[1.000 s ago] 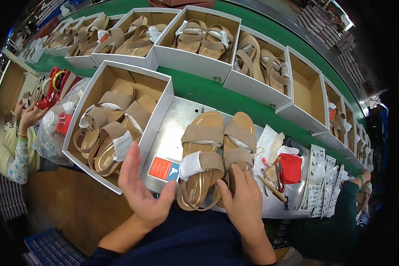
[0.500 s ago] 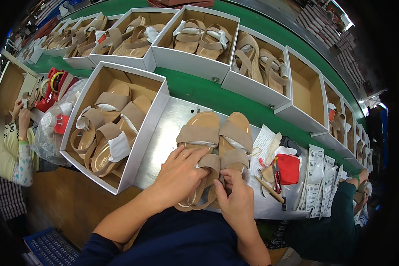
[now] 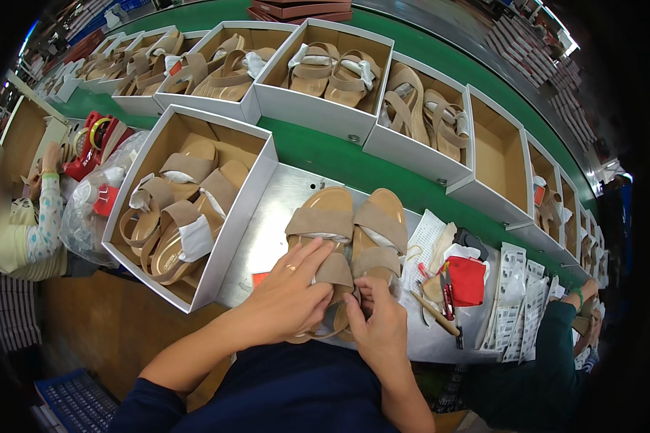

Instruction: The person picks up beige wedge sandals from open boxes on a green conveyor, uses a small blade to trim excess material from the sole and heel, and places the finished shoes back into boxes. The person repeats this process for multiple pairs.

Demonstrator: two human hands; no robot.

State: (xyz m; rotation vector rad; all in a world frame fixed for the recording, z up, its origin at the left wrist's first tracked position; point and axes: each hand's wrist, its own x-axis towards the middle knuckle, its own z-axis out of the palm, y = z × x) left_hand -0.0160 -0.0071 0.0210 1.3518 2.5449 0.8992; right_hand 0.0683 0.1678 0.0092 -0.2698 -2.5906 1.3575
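Note:
Two tan strappy sandals lie side by side on a metal work plate (image 3: 282, 209): the left sandal (image 3: 323, 224) and the right sandal (image 3: 377, 231). My left hand (image 3: 289, 296), with a ring on one finger, lies over the heel end of the left sandal and grips its lower strap. My right hand (image 3: 379, 325) pinches the back strap at the heel between the two sandals. The heel ends are hidden under my hands.
An open white box (image 3: 249, 209) with several tan sandals stands left of the plate. More open boxes (image 3: 318, 108) line the green conveyor (image 3: 325, 155) behind. A red pouch (image 3: 466, 280), tools and label sheets (image 3: 509, 303) lie at right. Other people work at far left and right.
My left hand moved from the plate's left edge onto the left sandal's heel, covering the white paper and orange tag. My right hand slid inward to the heel straps.

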